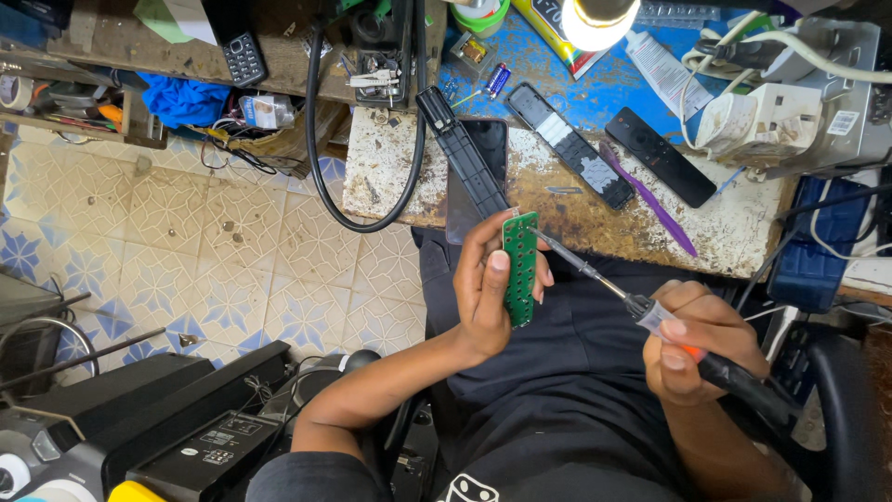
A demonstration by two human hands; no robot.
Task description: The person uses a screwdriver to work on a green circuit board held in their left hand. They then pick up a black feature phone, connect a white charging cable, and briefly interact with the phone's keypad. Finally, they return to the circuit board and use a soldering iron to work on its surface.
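Left hand (488, 297) grips the green board (520, 268) upright above the lap. Right hand (692, 346) clasps the soldering iron (641, 311), tip touching the board's top edge. Joint work in hand; steadiness needed.

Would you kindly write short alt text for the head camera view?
A seated person's left hand holds a narrow green circuit board upright while the right hand touches a soldering iron tip to its upper edge. Beyond lies a cluttered workbench with remote controls.

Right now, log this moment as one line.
left hand: holds green circuit board upright | right hand: holds soldering iron, tip at board's upper edge | workbench: remote shells behind
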